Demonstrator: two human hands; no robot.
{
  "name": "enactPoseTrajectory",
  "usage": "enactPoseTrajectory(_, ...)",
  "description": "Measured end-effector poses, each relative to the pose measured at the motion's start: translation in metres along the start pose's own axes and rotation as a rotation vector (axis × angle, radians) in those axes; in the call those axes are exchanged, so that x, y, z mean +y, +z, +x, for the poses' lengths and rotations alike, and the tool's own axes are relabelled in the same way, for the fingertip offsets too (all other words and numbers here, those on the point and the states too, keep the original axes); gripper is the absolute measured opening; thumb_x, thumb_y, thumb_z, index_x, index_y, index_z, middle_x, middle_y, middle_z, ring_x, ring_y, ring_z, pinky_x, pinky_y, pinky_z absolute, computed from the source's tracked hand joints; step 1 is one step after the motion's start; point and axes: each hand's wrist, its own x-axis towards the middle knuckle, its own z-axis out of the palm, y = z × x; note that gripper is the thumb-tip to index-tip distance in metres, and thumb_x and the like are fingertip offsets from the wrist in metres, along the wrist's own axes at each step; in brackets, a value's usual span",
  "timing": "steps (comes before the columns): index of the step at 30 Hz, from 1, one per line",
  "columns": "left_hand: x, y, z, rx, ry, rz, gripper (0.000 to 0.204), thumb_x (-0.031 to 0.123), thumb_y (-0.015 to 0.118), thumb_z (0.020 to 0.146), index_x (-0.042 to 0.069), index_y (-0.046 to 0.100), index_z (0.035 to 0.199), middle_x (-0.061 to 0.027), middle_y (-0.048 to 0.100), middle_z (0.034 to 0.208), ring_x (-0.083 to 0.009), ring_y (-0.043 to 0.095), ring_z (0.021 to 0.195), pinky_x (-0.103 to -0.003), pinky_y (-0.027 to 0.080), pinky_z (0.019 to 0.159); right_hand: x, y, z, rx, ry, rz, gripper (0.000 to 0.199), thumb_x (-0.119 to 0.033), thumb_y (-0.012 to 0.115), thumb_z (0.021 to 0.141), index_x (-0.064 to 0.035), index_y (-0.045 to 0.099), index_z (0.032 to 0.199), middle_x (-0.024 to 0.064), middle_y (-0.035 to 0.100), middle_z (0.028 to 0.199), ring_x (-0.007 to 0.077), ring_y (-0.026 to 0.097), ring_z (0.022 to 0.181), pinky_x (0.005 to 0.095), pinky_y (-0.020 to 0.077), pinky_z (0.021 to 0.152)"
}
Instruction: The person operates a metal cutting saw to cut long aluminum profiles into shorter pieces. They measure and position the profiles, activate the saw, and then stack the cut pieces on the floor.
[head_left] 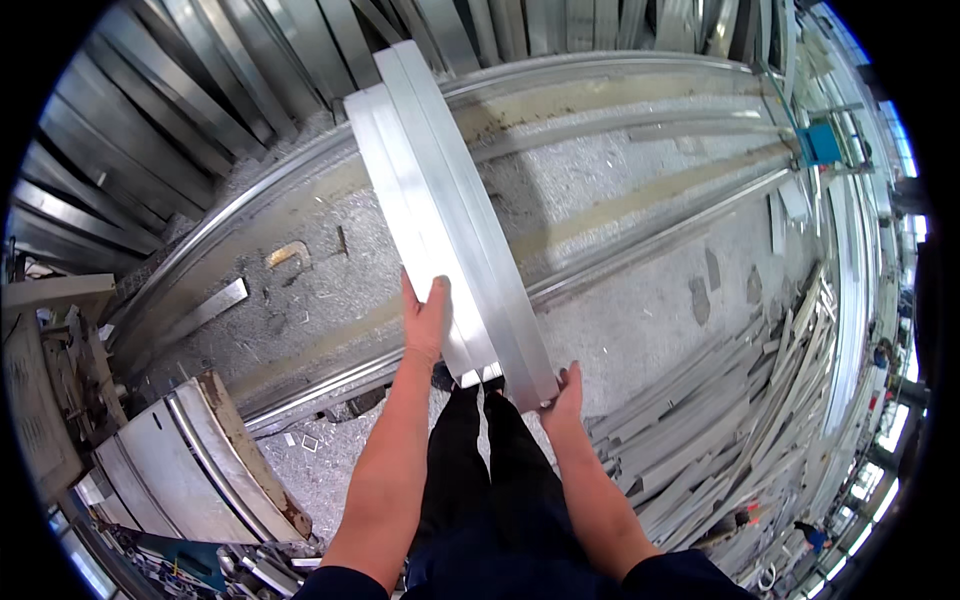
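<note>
Silver bars (440, 220): I see long metal profiles side by side, their far ends staggered, slanting from upper left to lower right above the floor (610, 335); the near end sits just in front of the dark-trousered legs (455, 465).
Left hand (424, 318): clamped on the left edge of the bars, partway down toward the near end, thumb over the upper face.
Right hand (565, 393): clamped on the near right corner of the bars; I can't make out the fingers underneath.
Far end: reaches toward a row of stacked metal lengths (150, 110); I can't tell whether they touch.
Beneath: metal rails (320, 388) run across the floor, with a yellowish C-shaped piece (278, 254) and a short grey strip (215, 307) left of the bars.
Right side: a loose heap of metal strips (700, 430) on the floor.
Lower left: a pale, rust-edged metal box (165, 465).
</note>
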Motion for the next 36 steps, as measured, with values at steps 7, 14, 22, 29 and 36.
enactPoseTrajectory(7, -0.013, -0.004, 0.011, 0.047, 0.066, 0.036, 0.091, 0.030, 0.067, 0.090, 0.002, 0.007, 0.154, -0.0152, 0.056, 0.128, -0.0193, 0.056, 0.109, -0.029, 0.047, 0.093, -0.070, 0.107, -0.009, -0.354, -1.003, -1.038, 0.079, -0.039, 0.066, 0.085, 0.0055, 0.035, 0.142, 0.0246, 0.044, 0.140, 0.0375, 0.041, 0.132, 0.0409, 0.0288, 0.112)
enactPoseTrajectory(14, -0.007, -0.035, -0.033, 0.046, 0.251, 0.401, 0.078, 0.043, 0.063, 0.089, -0.002, 0.030, 0.143, -0.0242, 0.056, 0.125, -0.0312, 0.056, 0.115, -0.038, 0.044, 0.097, -0.070, 0.128, 0.012, -0.612, -1.115, -1.236, 0.070, -0.028, 0.067, 0.083, 0.0056, 0.040, 0.138, 0.0259, 0.050, 0.133, 0.0363, 0.051, 0.121, 0.0439, 0.0430, 0.099)
enactPoseTrajectory(22, -0.249, -0.259, -0.344, 0.507, -0.319, 0.773, 0.057, 0.046, 0.059, 0.087, 0.002, 0.059, 0.124, -0.0242, 0.065, 0.112, -0.0394, 0.061, 0.109, -0.045, 0.048, 0.094, -0.044, 0.049, -0.057, -0.960, -1.873, -1.240, 0.051, -0.017, 0.065, 0.082, 0.0034, 0.050, 0.126, 0.0249, 0.051, 0.125, 0.0435, 0.046, 0.117, 0.0518, 0.0349, 0.102)
enactPoseTrajectory(29, -0.289, -0.285, -0.596, 0.424, -0.964, 0.799, 0.041, 0.034, 0.059, 0.079, 0.005, 0.071, 0.104, -0.0190, 0.067, 0.111, -0.0332, 0.064, 0.106, -0.040, 0.052, 0.089, 0.023, 0.037, -0.127, -1.560, -1.369, -1.535, 0.033, -0.019, 0.070, 0.079, -0.0003, 0.065, 0.105, 0.0159, 0.065, 0.095, 0.0303, 0.065, 0.082, 0.0395, 0.0528, 0.074)
enactPoseTrajectory(36, -0.398, -0.293, -0.562, 0.674, -0.711, 0.453, 0.045, 0.038, 0.060, 0.081, 0.009, 0.069, 0.113, -0.0202, 0.066, 0.115, -0.0353, 0.062, 0.110, -0.041, 0.050, 0.095, 0.130, 0.035, -0.224, -1.667, -1.352, -1.840, 0.036, -0.024, 0.070, 0.079, 0.0000, 0.067, 0.106, 0.0160, 0.069, 0.090, 0.0273, 0.068, 0.081, 0.0366, 0.0546, 0.074)
